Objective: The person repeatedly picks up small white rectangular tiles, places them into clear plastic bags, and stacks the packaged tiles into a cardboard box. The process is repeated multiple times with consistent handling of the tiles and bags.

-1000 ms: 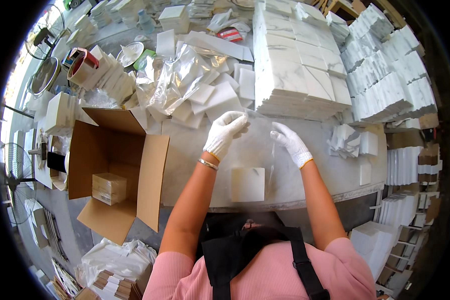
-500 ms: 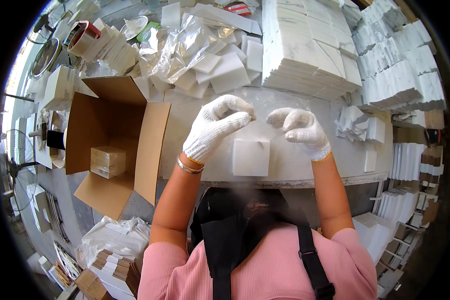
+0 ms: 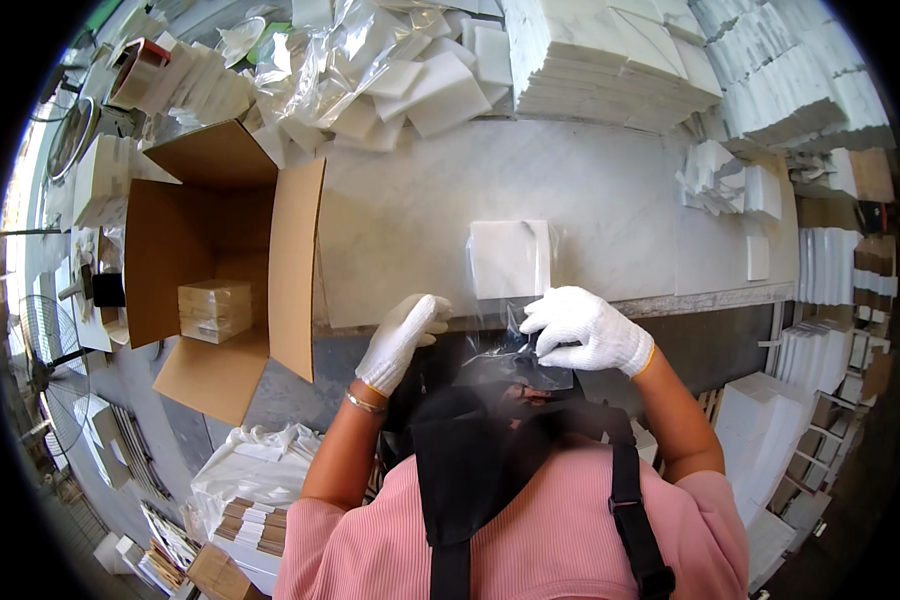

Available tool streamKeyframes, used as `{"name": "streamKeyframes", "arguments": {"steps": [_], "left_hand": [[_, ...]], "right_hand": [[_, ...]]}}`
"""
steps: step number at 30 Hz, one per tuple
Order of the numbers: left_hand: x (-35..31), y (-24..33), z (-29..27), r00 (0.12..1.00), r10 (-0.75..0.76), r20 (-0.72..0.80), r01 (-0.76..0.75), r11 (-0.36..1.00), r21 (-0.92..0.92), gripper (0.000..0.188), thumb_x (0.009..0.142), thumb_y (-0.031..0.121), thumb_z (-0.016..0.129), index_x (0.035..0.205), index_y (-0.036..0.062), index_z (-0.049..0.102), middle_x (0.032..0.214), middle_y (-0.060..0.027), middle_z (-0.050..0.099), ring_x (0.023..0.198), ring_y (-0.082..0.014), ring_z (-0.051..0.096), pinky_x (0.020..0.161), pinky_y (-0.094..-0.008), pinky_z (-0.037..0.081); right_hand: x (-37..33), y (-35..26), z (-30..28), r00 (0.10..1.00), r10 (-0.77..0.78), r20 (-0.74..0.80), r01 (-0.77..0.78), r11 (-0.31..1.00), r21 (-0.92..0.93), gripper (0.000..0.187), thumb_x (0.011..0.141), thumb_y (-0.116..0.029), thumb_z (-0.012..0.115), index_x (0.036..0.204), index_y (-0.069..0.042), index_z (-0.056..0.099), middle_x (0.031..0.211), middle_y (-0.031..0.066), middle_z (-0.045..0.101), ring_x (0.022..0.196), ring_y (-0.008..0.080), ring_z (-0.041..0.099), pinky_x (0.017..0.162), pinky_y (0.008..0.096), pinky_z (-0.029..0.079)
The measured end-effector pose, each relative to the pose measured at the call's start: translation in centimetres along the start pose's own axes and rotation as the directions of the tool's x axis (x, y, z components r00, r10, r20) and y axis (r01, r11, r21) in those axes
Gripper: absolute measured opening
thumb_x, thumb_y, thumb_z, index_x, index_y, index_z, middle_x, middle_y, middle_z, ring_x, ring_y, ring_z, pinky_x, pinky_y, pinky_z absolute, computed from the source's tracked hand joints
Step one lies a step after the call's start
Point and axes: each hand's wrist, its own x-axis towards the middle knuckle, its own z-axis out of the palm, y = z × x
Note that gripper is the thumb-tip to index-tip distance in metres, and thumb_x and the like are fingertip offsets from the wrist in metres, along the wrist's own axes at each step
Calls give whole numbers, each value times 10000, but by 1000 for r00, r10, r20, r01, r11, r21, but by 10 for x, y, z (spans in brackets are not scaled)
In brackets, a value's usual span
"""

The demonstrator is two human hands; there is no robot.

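Note:
A small white tile block (image 3: 509, 259), apparently a stack of square tiles, lies near the table's front edge. Clear plastic film (image 3: 510, 345) is around it and hangs down over that edge. My right hand (image 3: 588, 332), in a white knitted glove, is at the film just below the block's right corner, with fingers and thumb bent together on the film. To the left, my left hand (image 3: 402, 340), gloved the same way, hovers in front of the edge. Its fingers are loosely bent and apart, and nothing shows in them.
An open cardboard box (image 3: 295, 265) at the left holds a film-wrapped tile pack (image 3: 215, 310). Loose white tiles (image 3: 435, 95) under crumpled film cover the back. Marble tile stacks (image 3: 610, 65) rise behind; broken pieces (image 3: 712, 175) and a small strip (image 3: 758, 258) lie right.
Both hands have come down from behind the block to the table's front edge, apart from each other. The film now hangs over the edge. The view has shifted.

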Motion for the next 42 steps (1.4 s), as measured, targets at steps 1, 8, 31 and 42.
{"name": "streamKeyframes", "arguments": {"steps": [1, 8, 31, 42], "left_hand": [[7, -5, -2, 999, -51, 1, 51, 999, 3, 542, 983, 498, 586, 1181, -2, 651, 1105, -81, 666, 945, -138, 617, 833, -284, 502], [25, 8, 34, 979, -125, 160, 67, 941, 332, 508, 921, 463, 688, 1112, -8, 682, 899, -23, 656, 782, -98, 565, 700, -247, 454], [31, -11, 31, 989, 5, 149, -67, 909, 412, 354, 944, 269, 699, 1092, -52, 732, 955, -51, 745, 864, -103, 646, 824, -268, 520], [30, -45, 30, 985, -172, 21, 170, 984, 52, 308, 948, 224, 728, 1129, -25, 722, 976, -57, 751, 886, -141, 687, 820, -281, 545]], "right_hand": [[-1, -2, 2, 1000, -8, -2, 8, 999, -32, 99, 690, -101, 784, 769, -121, 727, 1073, 55, 721, 1142, 290, 638, 1002, 446, 465], [-6, -4, 11, 999, -39, -19, 35, 988, -151, 86, 709, -119, 777, 768, -126, 715, 1058, 42, 713, 1132, 276, 639, 983, 443, 475], [26, 16, -92, 829, 540, 146, -554, 830, 72, 342, 933, -383, 663, 1128, -111, 733, 1074, 94, 739, 1044, 222, 683, 951, 342, 503], [213, 88, -411, 846, 141, -513, -375, 843, -385, 702, 812, -414, 765, 1368, -31, 576, 1398, 169, 575, 1289, 308, 543, 1098, 388, 425]]}}
